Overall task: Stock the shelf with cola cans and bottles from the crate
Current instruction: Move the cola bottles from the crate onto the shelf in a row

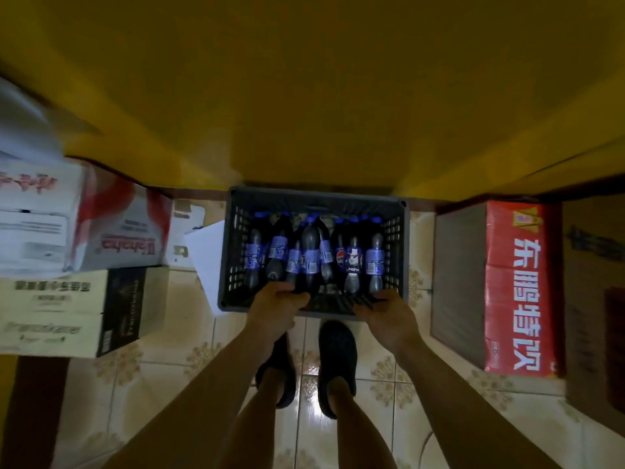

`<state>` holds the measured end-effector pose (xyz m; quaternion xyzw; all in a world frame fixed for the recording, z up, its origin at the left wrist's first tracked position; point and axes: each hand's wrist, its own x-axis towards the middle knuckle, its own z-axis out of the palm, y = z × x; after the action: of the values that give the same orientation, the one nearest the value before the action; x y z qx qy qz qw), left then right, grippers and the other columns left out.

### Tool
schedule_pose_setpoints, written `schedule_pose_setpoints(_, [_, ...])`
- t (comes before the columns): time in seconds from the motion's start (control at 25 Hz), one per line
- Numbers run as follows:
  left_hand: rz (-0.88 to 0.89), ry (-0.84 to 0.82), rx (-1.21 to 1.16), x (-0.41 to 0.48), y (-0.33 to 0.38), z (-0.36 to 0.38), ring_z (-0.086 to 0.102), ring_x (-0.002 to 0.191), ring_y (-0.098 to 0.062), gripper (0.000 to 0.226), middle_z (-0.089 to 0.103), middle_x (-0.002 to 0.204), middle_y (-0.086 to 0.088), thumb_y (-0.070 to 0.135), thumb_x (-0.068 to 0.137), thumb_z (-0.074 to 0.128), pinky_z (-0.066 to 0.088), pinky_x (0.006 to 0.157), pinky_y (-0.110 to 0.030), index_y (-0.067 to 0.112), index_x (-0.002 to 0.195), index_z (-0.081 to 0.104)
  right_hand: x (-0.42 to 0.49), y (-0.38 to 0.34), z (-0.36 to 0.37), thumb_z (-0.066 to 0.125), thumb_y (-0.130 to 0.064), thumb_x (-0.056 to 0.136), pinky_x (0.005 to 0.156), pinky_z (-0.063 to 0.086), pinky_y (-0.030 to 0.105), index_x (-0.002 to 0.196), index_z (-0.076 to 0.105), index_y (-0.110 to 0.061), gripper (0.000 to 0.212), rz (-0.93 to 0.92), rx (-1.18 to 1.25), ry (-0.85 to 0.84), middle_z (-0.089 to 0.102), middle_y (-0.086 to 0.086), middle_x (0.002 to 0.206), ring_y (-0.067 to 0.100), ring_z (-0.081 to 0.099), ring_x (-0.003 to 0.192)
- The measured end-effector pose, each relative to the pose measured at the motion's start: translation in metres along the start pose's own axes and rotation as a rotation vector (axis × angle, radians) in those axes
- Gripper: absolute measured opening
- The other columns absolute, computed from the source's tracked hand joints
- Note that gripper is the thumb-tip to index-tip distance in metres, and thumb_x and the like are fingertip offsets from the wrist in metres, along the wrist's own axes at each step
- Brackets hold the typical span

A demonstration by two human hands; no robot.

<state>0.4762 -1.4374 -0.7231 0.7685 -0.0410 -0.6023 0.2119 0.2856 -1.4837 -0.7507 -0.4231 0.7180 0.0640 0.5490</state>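
On the tiled floor (389, 418), just ahead of the person's dark shoes (338, 360), sits the dark plastic crate (234, 258), its far side near a yellow panel (304, 113). Cola bottles (311, 258) with blue caps and labels fill it, caps toward the far side. The left hand (277, 309) and right hand (389, 313) each have their grip clamped on the crate's near rim, fingers curled over the edge. A white sheet of paper (206, 262) lies against the crate's left side. Farther left stand a white-and-red box (111, 228) and a cream box (67, 309); a red carton (517, 289) stands to the right.
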Motion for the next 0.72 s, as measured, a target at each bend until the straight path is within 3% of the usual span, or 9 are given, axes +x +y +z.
schedule_pose_setpoints(0.16, [-0.014,-0.015,0.033,0.112,-0.023,0.018,0.059,0.087,-0.015,0.039,0.062,0.103,-0.005,0.016,0.086,0.072,0.05,0.079,-0.031,0.013,0.121,0.054,0.091,0.028,0.048,0.073,-0.025,0.085,0.078,0.042,0.025,0.126,0.049,-0.008,0.051,0.007,-0.082,-0.001,0.063,0.009,0.119,0.024,0.059,0.104])
schedule_pose_setpoints(0.32, [0.003,0.001,0.141,0.199,-0.048,0.03,0.06,0.094,-0.019,0.044,0.062,0.11,-0.006,0.016,0.085,0.073,0.046,0.076,-0.029,0.009,0.123,0.053,0.166,0.05,0.084,0.076,-0.037,0.077,0.084,0.049,0.033,0.125,0.053,-0.011,0.059,0.011,-0.151,0.116,0.062,0.011,0.119,0.03,0.06,0.11])
schedule_pose_setpoints(0.44, [0.041,-0.01,0.201,0.246,-0.067,0.04,0.055,0.083,-0.012,0.04,0.057,0.095,0.003,0.013,0.085,0.072,0.043,0.071,-0.025,0.012,0.117,0.048,0.207,0.058,0.096,0.076,-0.037,0.076,0.098,0.048,0.046,0.129,0.048,-0.008,0.067,0.041,-0.188,0.206,0.058,0.016,0.125,0.036,0.055,0.118])
schedule_pose_setpoints(0.52, [0.071,-0.022,0.235,0.27,-0.079,0.048,0.051,0.078,-0.006,0.05,0.051,0.087,0.009,0.012,0.085,0.073,0.041,0.069,-0.021,0.013,0.125,0.043,0.223,0.061,0.103,0.074,-0.037,0.079,0.1,0.047,0.049,0.129,0.045,-0.006,0.066,0.049,-0.259,0.215,0.055,0.019,0.128,0.038,0.052,0.12])
schedule_pose_setpoints(0.6, [0.084,-0.012,0.28,0.29,-0.089,0.055,0.056,0.086,-0.01,0.055,0.052,0.091,0.01,0.012,0.084,0.074,0.042,0.076,-0.023,0.01,0.129,0.042,0.23,0.06,0.112,0.072,-0.04,0.083,0.102,0.045,0.046,0.133,0.041,-0.003,0.07,0.053,-0.372,0.201,0.048,0.021,0.133,0.038,0.047,0.124])
schedule_pose_setpoints(0.72, [0.056,0.016,0.33,0.309,-0.099,0.068,0.054,0.119,-0.027,0.079,0.056,0.129,-0.007,0.029,0.077,0.079,0.044,0.1,-0.034,0.009,0.14,0.037,0.234,0.048,0.122,0.067,-0.053,0.084,0.099,0.043,0.044,0.133,0.034,-0.001,0.079,0.09,-0.523,0.202,0.044,0.02,0.136,0.037,0.044,0.128])
